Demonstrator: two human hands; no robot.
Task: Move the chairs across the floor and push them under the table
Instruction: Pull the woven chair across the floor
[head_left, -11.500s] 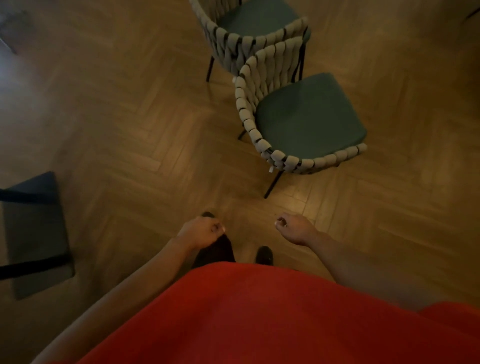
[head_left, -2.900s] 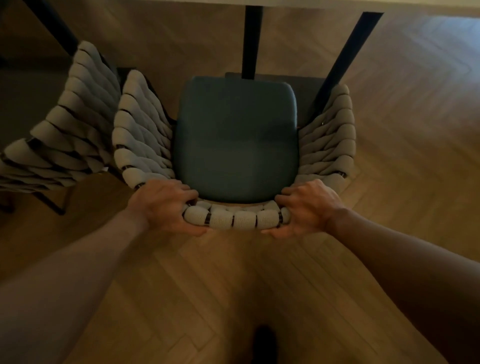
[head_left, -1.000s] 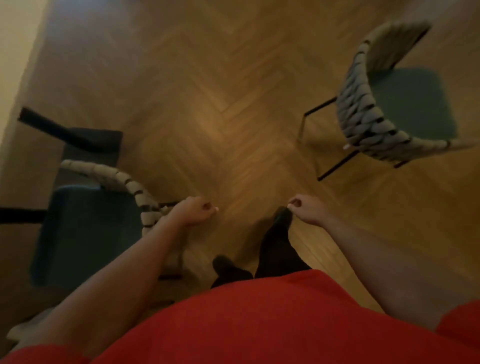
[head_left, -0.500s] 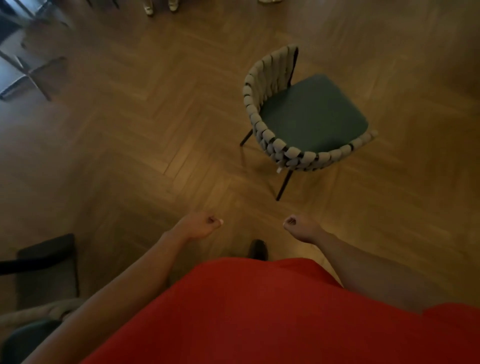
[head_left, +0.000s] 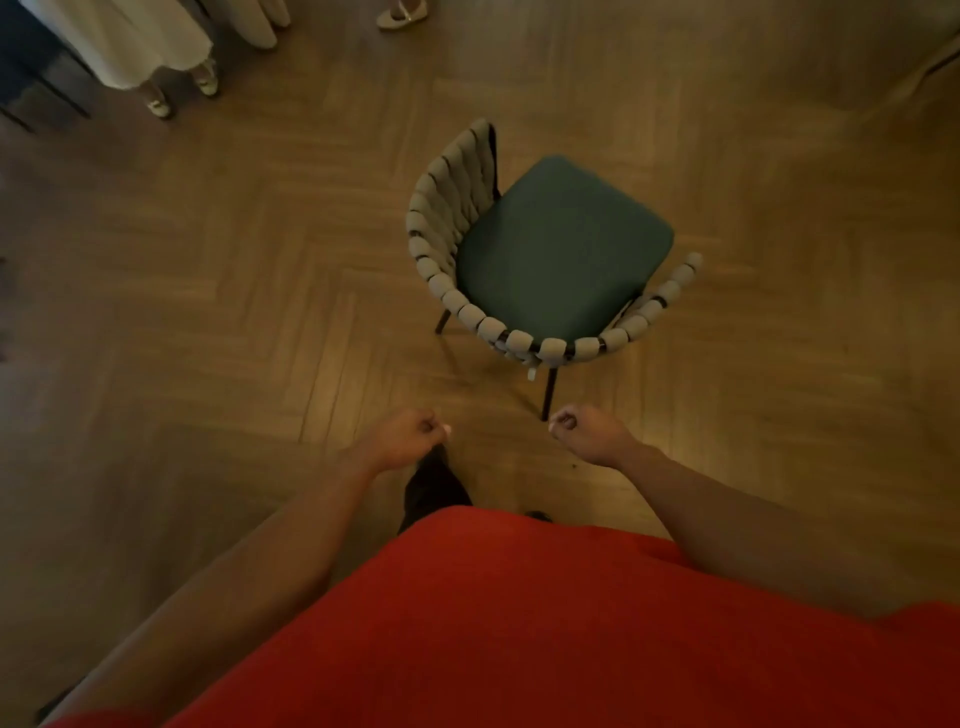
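One chair with a dark green seat, a woven grey rope back and thin black legs stands alone on the wooden floor, a short step ahead of me and slightly right. Its curved back faces me. My left hand and my right hand are held out in front of my red top, both curled into fists with nothing in them. Neither touches the chair; the right one hangs just below the chair's near leg. No table is in view.
A person in a long white skirt and pale shoes stands at the top left, beside dark furniture legs. Another pale shoe shows at the top edge. Herringbone wooden floor surrounds the chair.
Since the chair I held was pushed under the table, I have let go and turned away. The last chair now lies closer and more centred ahead; both hands remain curled and hold nothing.
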